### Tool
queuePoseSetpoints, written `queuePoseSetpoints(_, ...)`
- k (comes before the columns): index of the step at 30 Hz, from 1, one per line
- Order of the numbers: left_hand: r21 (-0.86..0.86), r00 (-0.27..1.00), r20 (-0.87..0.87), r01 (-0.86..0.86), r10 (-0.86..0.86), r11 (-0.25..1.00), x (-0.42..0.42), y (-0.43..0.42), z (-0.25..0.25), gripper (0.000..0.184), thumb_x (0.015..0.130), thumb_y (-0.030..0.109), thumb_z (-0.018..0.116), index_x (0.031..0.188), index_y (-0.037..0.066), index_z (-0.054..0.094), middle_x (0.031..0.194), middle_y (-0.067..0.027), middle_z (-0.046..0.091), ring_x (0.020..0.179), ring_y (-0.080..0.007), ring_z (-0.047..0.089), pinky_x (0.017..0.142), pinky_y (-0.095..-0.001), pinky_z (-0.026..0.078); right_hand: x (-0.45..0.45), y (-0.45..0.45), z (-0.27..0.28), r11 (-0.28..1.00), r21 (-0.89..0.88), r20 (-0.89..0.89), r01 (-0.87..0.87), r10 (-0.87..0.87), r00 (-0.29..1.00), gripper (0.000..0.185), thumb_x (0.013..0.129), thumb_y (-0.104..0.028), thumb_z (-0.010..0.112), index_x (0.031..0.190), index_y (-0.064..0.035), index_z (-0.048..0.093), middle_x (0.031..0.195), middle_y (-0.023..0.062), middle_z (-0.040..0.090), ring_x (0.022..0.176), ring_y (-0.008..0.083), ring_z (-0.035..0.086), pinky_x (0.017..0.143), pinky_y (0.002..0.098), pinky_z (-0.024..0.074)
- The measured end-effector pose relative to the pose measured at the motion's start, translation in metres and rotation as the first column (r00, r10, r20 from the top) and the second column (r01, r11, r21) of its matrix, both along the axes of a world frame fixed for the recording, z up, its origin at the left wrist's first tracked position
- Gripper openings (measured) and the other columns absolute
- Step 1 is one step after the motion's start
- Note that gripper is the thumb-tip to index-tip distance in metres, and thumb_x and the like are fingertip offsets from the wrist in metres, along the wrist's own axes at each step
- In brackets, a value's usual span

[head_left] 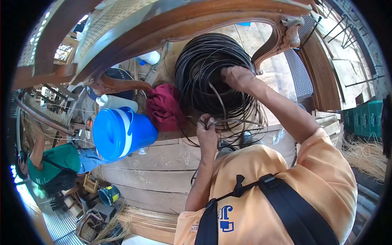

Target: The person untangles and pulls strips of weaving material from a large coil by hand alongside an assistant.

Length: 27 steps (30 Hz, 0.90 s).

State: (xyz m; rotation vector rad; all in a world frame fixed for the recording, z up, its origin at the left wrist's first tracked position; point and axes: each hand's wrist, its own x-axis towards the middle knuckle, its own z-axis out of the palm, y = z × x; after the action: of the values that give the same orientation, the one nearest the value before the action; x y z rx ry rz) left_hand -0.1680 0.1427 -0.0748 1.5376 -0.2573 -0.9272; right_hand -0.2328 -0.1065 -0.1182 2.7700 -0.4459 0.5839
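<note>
A large coil of dark, thin strands (204, 55), possibly synthetic rattan, lies on the wooden work surface beneath a carved wooden chair frame (208, 25). My right hand (239, 79) reaches into the coil's middle from the right; its fingers are bent and partly lost among the dark loops. Closer to my body, my left hand (207, 132) is closed around a dark flat strand (234, 121) that curves off the coil's near side. Loose loops hang over the near edge between both hands. A crumpled dark red cloth (164, 108) lies against the coil's left side.
Left of the cloth stands a blue lidded bucket (122, 132), with a white container (118, 103) behind it. A person in a green shirt (59, 163) is at the far left. Green crates (365, 118) stand at the right, near dry fibres (365, 159).
</note>
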Motion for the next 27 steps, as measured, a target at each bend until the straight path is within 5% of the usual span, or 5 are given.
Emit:
queuePoseSetpoints(2, -0.022, 1.000, 0.017, 0.023, -0.023, 0.999, 0.003, 0.004, -0.002, 0.015, 0.093, 0.015, 0.052, 0.107, 0.009, 0.050, 0.075, 0.0017, 0.054, 0.049, -0.0031, 0.046, 0.037, -0.0174, 0.032, -0.024, 0.046, 0.064, 0.895, 0.438, -0.184, 0.080, 0.002, 0.983, 0.013, 0.078, -0.013, 0.051, 0.080, -0.0028, 0.059, 0.067, 0.0124, 0.056, 0.061, 0.0249, 0.059, 0.053, 0.0349, 0.0465)
queuePoseSetpoints(5, 0.043, 0.999, -0.022, 0.027, -0.026, 0.999, 0.001, -0.001, 0.010, 0.014, 0.094, 0.019, 0.051, 0.104, 0.009, 0.051, 0.074, 0.0015, 0.053, 0.047, -0.0025, 0.044, 0.036, -0.0168, 0.030, -0.041, 0.083, 0.080, 0.819, 0.568, -0.106, 0.084, -0.028, 0.994, 0.016, 0.078, -0.013, 0.053, 0.089, -0.0041, 0.060, 0.086, 0.0135, 0.060, 0.082, 0.0279, 0.060, 0.066, 0.0373, 0.0475)
queuePoseSetpoints(15, 0.116, 0.991, 0.036, 0.127, -0.132, 0.985, -0.006, -0.022, 0.022, 0.023, 0.091, 0.031, 0.057, 0.095, 0.008, 0.055, 0.066, 0.0047, 0.047, 0.043, -0.0022, 0.036, 0.035, -0.0187, 0.026, -0.069, 0.107, 0.087, 0.711, 0.693, -0.190, 0.117, 0.025, 0.981, 0.030, 0.075, -0.012, 0.056, 0.105, -0.0102, 0.060, 0.101, 0.0054, 0.057, 0.098, 0.0236, 0.053, 0.080, 0.0359, 0.0403)
queuePoseSetpoints(19, 0.250, 0.982, -0.081, 0.183, -0.168, 0.951, -0.007, -0.039, 0.035, 0.022, 0.091, 0.027, 0.058, 0.092, 0.005, 0.059, 0.074, 0.0019, 0.055, 0.056, -0.0043, 0.046, 0.048, -0.0198, 0.038, -0.066, 0.112, 0.094, 0.735, 0.673, -0.231, 0.084, 0.101, 0.968, 0.034, 0.074, -0.013, 0.057, 0.108, -0.0130, 0.059, 0.101, 0.0027, 0.057, 0.099, 0.0219, 0.052, 0.080, 0.0350, 0.0399)
queuePoseSetpoints(27, -0.244, 0.938, -0.344, -0.045, -0.043, 0.969, 0.009, -0.032, 0.042, 0.025, 0.090, 0.025, 0.058, 0.100, 0.003, 0.056, 0.095, -0.0084, 0.061, 0.082, -0.0116, 0.057, 0.068, -0.0216, 0.046, -0.052, 0.123, 0.101, 0.760, 0.650, -0.205, -0.015, 0.195, 0.959, 0.034, 0.076, -0.016, 0.057, 0.110, -0.0138, 0.059, 0.099, 0.0022, 0.057, 0.101, 0.0207, 0.051, 0.082, 0.0361, 0.0381)
